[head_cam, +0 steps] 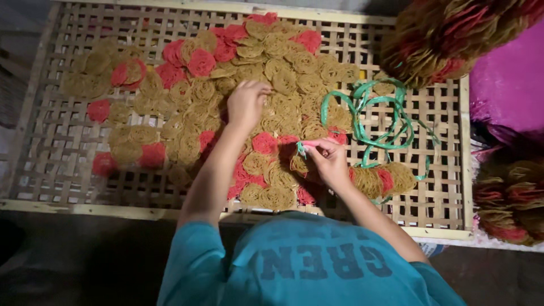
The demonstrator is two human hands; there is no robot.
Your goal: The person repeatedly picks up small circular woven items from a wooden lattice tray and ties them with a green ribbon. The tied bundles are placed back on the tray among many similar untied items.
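Note:
Many round coiled discs, tan (283, 79) and red (201, 61), lie spread over a woven bamboo tray (51, 164). My left hand (246, 103) reaches over the middle of the pile, fingers curled and pinched onto a tan disc. My right hand (327, 160) is nearer to me and pinches the end of a green plastic strip (391, 122) beside a small stack of discs. The strip loops loosely over the tray's right side. A row of stacked discs (381, 179) lies on its side just right of my right hand.
A large tied bundle of tan and red discs (447, 34) hangs over the tray's far right corner. Another such bundle (510, 198) sits right of the tray, below a magenta cloth (510, 79). The tray's pale wooden frame (113, 209) runs along the near edge.

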